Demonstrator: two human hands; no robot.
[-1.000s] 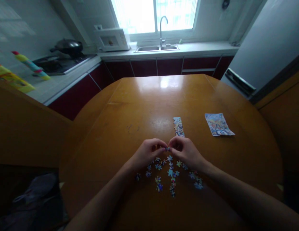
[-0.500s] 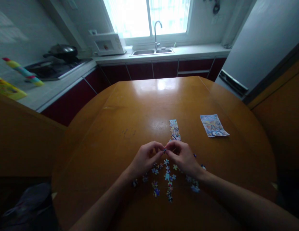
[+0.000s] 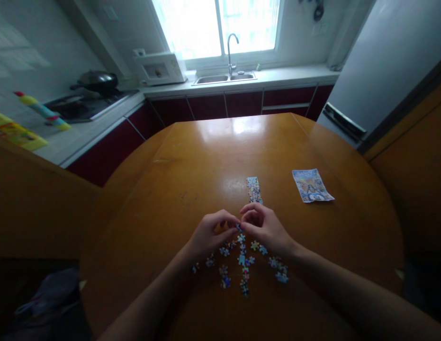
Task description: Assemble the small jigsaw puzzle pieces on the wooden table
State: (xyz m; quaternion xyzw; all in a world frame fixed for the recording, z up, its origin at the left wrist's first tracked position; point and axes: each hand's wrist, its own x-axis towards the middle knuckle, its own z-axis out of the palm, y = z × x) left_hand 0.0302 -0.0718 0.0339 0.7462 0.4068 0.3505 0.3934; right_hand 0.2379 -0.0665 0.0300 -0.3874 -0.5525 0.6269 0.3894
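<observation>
My left hand [image 3: 213, 232] pinches a small jigsaw piece [image 3: 238, 228] between thumb and forefinger, just above the table. From the other side my right hand [image 3: 268, 229] meets it, thumb at the piece and fingers curled; the exact contact is too small to make out. Beyond the hands lies a joined strip of puzzle [image 3: 254, 188], its near end hidden by my right hand. Below the hands, loose jigsaw pieces [image 3: 242, 260] run in a column toward me. More pieces [image 3: 224, 282] lie to the left, and others [image 3: 281, 274] are near my right forearm.
A creased picture sheet [image 3: 312, 185] lies to the right on the wooden table [image 3: 206, 156]. Past the table's far edge are a counter with a sink [image 3: 213, 79], a microwave [image 3: 161, 68] and a wok [image 3: 97, 80] on the stove. A fridge [image 3: 376, 71] stands at right.
The fingertips of my two hands have parted slightly, with my right forefinger lifted. The held piece is a little lower and further left in view. The camera has shifted slightly.
</observation>
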